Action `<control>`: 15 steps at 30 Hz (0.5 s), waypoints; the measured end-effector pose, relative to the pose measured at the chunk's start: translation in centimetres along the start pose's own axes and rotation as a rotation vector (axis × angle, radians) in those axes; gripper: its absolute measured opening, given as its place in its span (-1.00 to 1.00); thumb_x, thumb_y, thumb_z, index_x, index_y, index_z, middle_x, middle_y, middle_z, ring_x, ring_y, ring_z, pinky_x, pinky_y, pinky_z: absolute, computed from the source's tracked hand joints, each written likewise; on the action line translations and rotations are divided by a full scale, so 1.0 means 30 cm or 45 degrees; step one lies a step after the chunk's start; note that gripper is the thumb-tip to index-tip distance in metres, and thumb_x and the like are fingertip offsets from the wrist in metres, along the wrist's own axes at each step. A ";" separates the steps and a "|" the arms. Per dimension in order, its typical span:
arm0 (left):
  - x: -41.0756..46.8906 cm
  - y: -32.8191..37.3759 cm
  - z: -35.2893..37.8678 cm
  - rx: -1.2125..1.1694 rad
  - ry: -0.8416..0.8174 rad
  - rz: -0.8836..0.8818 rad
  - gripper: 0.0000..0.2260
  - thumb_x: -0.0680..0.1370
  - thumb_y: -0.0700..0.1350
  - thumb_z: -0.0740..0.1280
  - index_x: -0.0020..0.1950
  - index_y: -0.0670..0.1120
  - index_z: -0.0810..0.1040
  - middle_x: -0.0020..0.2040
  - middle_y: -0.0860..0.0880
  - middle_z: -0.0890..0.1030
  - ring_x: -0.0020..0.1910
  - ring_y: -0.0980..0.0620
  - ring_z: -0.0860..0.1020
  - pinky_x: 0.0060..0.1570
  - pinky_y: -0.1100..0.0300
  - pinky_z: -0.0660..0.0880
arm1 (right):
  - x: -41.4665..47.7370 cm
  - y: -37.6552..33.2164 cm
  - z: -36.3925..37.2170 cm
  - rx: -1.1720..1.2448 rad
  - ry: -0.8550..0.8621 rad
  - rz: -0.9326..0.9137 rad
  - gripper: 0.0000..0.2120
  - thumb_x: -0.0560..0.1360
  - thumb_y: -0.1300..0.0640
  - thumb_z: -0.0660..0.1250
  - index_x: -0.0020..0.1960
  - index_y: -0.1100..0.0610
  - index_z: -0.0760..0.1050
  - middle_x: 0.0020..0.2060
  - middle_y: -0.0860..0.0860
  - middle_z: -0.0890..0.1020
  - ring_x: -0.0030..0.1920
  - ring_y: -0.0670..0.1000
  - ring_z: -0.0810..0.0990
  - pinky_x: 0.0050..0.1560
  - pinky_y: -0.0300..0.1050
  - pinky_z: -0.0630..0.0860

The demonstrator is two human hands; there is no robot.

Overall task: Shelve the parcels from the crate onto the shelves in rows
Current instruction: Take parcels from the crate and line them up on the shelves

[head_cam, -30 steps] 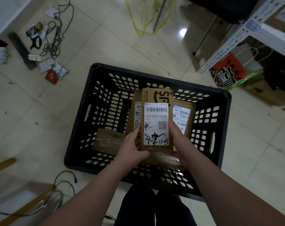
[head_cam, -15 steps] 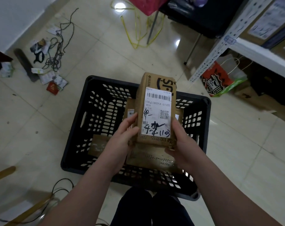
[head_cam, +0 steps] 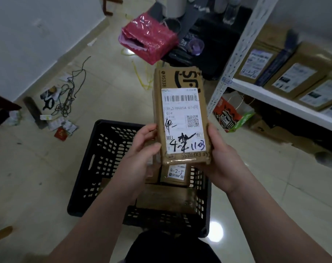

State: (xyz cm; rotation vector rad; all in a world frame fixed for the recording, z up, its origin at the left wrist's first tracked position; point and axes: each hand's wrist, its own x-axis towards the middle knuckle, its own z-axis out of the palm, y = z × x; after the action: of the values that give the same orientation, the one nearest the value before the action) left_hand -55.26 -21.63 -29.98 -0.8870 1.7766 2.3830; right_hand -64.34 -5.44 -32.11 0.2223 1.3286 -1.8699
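Glossy beige tile floor [head_cam: 38,186], light glare [head_cam: 216,229] on it near. White wall [head_cam: 38,35] far left. Tangled dark cables [head_cam: 66,103] and scattered papers [head_cam: 63,126] on the floor at left, yellow cable [head_cam: 140,78] further back. Pink plastic bag [head_cam: 148,40] hangs off a dark tabletop [head_cam: 209,54] far centre. White metal shelf rack [head_cam: 243,48] right, orange paper bag [head_cam: 226,116] under it. Dim room.

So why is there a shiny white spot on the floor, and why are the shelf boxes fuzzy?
Head view: the spot is light glare on glossy tiles; the shelf boxes sit at the blurry, stretched edge of the wide lens; the label on the held parcel is sharp.
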 end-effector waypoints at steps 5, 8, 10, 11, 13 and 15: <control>-0.038 0.094 0.094 -0.015 -0.088 0.064 -0.63 0.59 -0.26 0.16 0.25 0.16 0.46 0.22 0.13 0.57 0.12 0.10 0.59 0.10 -0.09 0.51 | -0.077 -0.100 -0.016 0.030 -0.003 -0.085 -0.53 0.60 -0.23 0.05 0.44 -0.09 0.37 0.20 0.04 0.64 0.24 0.12 0.59 0.08 0.06 0.56; -0.059 0.138 0.129 -0.010 -0.164 0.086 -0.66 0.58 -0.24 0.18 0.23 0.14 0.48 0.24 0.09 0.57 0.16 0.07 0.57 0.06 -0.09 0.52 | -0.142 -0.127 -0.017 0.074 0.012 -0.161 -0.53 0.60 -0.23 0.07 0.44 -0.09 0.35 0.25 0.06 0.61 0.26 0.11 0.57 -0.05 -0.03 0.59; -0.071 0.164 0.149 -0.019 -0.210 0.086 -0.69 0.57 -0.22 0.20 0.20 0.12 0.50 0.22 0.06 0.58 0.13 0.07 0.58 0.01 -0.08 0.53 | -0.189 -0.136 -0.018 0.140 0.031 -0.220 -0.50 0.56 -0.22 0.13 0.46 -0.11 0.31 0.27 0.05 0.59 0.27 0.10 0.57 -0.06 -0.04 0.61; -0.078 0.177 0.158 -0.025 -0.234 0.081 -0.70 0.56 -0.22 0.21 0.20 0.10 0.51 0.22 0.05 0.58 0.12 0.07 0.59 0.01 -0.08 0.54 | -0.217 -0.139 -0.017 0.183 0.049 -0.248 -0.45 0.52 -0.21 0.17 0.48 -0.12 0.28 0.28 0.05 0.59 0.27 0.10 0.57 -0.08 -0.05 0.62; -0.100 0.198 0.175 -0.006 -0.294 0.085 -0.69 0.56 -0.21 0.23 0.22 0.10 0.50 0.24 0.03 0.57 0.15 0.06 0.58 0.01 -0.09 0.57 | -0.275 -0.141 -0.012 0.227 0.097 -0.303 -0.42 0.49 -0.20 0.20 0.49 -0.12 0.24 0.27 0.05 0.60 0.23 0.08 0.60 -0.12 -0.07 0.62; -0.127 0.214 0.190 0.048 -0.369 0.125 -0.69 0.57 -0.21 0.22 0.22 0.12 0.49 0.24 0.04 0.56 0.15 0.07 0.58 -0.03 -0.04 0.59 | -0.334 -0.141 -0.001 0.193 0.176 -0.366 -0.45 0.51 -0.19 0.19 0.46 -0.09 0.26 0.24 0.05 0.62 0.11 0.03 0.65 -0.16 -0.09 0.61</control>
State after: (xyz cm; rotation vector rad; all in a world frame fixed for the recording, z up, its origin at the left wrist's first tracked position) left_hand -56.75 -17.63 -21.62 -0.4306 1.7794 2.3780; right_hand -60.74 0.17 -23.51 0.2535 1.3691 -2.2352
